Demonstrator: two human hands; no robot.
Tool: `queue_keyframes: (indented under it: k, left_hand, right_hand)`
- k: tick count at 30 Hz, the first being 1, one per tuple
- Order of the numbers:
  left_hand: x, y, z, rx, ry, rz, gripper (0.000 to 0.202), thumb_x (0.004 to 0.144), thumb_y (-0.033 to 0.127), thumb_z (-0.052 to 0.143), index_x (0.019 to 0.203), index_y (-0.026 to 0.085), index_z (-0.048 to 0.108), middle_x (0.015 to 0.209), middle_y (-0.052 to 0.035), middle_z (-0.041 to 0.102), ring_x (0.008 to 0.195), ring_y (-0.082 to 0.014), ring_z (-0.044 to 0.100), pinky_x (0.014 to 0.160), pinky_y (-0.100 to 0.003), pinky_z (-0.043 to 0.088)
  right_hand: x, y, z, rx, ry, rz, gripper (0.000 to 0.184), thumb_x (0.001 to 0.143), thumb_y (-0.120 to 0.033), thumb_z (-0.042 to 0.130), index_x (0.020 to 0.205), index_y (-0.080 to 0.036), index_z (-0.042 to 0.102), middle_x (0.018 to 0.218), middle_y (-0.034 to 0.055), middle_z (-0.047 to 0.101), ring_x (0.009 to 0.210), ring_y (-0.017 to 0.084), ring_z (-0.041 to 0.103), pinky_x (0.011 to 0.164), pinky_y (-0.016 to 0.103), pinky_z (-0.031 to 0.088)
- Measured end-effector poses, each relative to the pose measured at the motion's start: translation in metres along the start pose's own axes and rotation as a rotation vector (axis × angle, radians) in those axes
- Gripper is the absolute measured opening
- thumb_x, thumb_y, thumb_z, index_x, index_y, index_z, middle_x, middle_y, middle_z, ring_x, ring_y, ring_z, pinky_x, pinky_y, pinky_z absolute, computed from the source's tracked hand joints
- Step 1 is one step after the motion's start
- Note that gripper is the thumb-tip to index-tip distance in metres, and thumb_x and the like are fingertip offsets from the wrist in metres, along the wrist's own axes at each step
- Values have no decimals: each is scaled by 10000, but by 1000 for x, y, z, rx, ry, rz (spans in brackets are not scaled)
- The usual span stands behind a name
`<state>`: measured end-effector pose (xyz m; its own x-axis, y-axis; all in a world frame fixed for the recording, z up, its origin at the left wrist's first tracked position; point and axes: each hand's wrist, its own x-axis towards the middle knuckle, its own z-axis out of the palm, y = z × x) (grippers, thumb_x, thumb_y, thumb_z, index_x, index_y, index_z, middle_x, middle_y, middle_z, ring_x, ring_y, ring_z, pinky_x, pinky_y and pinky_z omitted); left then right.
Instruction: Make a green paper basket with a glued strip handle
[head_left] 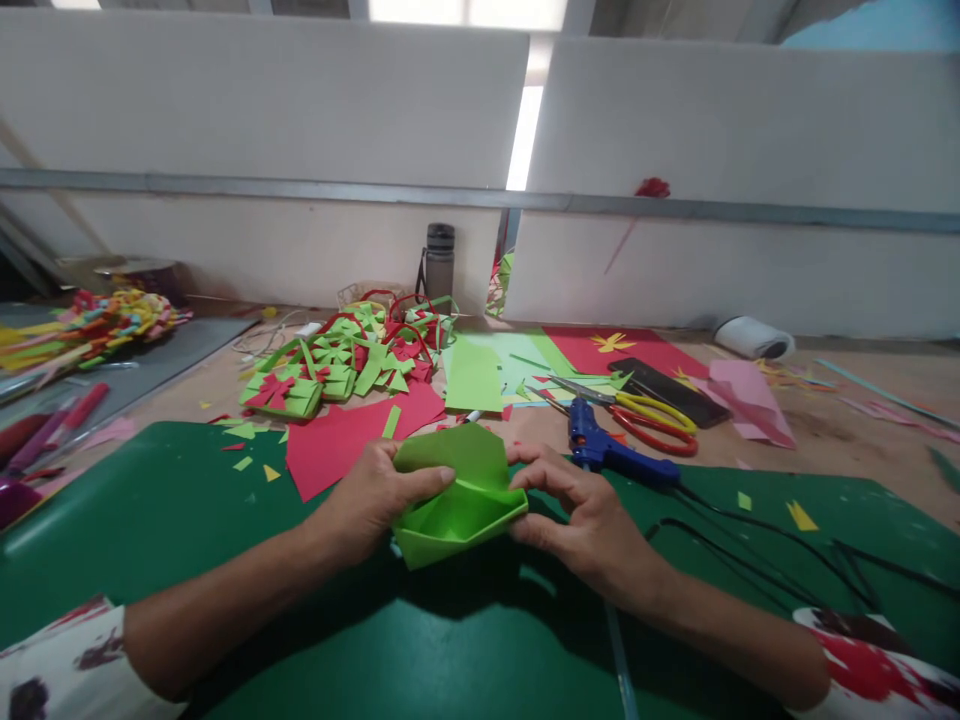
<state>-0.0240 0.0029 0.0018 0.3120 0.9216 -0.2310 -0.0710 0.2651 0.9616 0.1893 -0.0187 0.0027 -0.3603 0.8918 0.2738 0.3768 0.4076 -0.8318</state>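
A folded bright-green paper box (pixel 457 500), its top gaping toward me, is held up over the green mat (pixel 420 650). My left hand (pixel 367 500) grips its left side, thumb laid over the inner fold. At the right corner, my right hand (pixel 581 520) pinches the paper between thumb and fingers. Just right of that hand lies a blue glue gun (pixel 611 445), its black cord trailing right. A clear glue stick (pixel 621 660) rests on the mat below my right wrist.
Finished green and red paper baskets (pixel 337 365) are piled behind the mat, near a grey bottle (pixel 440 262). Red paper (pixel 352 440), scissors (pixel 652 415), a dark phone (pixel 667 392) and pink paper (pixel 746 400) lie around. Colourful paper strips (pixel 112 325) are at left; a white roll (pixel 754 338) is at right.
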Motion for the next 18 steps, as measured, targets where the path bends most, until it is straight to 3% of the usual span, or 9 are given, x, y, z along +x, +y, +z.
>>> queue_keyframes:
  k: [3, 10, 18]
  left_hand:
    - [-2, 1, 1, 24, -19, 6, 329, 642, 274, 752, 928, 127, 685, 801, -74, 729, 655, -188, 673, 599, -257, 526]
    - [-3, 0, 3, 81, -54, 24, 293, 652, 283, 736, 895, 126, 689, 758, -53, 716, 628, -168, 654, 564, -235, 502]
    - [-8, 6, 10, 175, -75, 37, 305, 647, 301, 721, 866, 92, 678, 735, -61, 693, 612, -161, 623, 541, -231, 477]
  right_hand:
    - [-2, 1, 2, 64, 1, 88, 177, 706, -221, 695, 829, -208, 568, 1018, 33, 605, 973, 199, 568, 893, 362, 420]
    - [-1, 3, 7, 382, 5, 190, 633, 643, -123, 692, 1205, -220, 417, 1034, 53, 630, 947, 186, 611, 870, 356, 462]
    - [2, 1, 8, 574, -123, 218, 431, 592, -106, 719, 1004, -155, 601, 948, 37, 679, 860, 177, 625, 752, 278, 483]
